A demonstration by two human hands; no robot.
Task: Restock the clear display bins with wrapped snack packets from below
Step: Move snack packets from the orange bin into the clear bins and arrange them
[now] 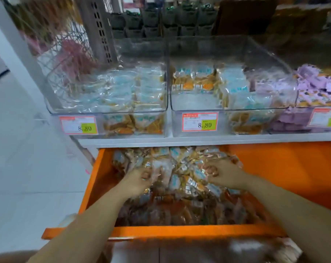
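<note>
Drawer (179, 231), orange, open below the shelf (217, 142), heaped with packets (181, 179). Left hand (140, 179) and right hand (223, 175) curl fingers round packets in the heap. Best: gather firmly, wrap looks slippery; lift together, lay flat in half-empty middle bin (195, 102)

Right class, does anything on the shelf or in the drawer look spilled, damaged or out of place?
Nothing spilled or damaged. Only the middle bin looks uneven: packets crowd its back and right, leaving its front left bare.
</note>
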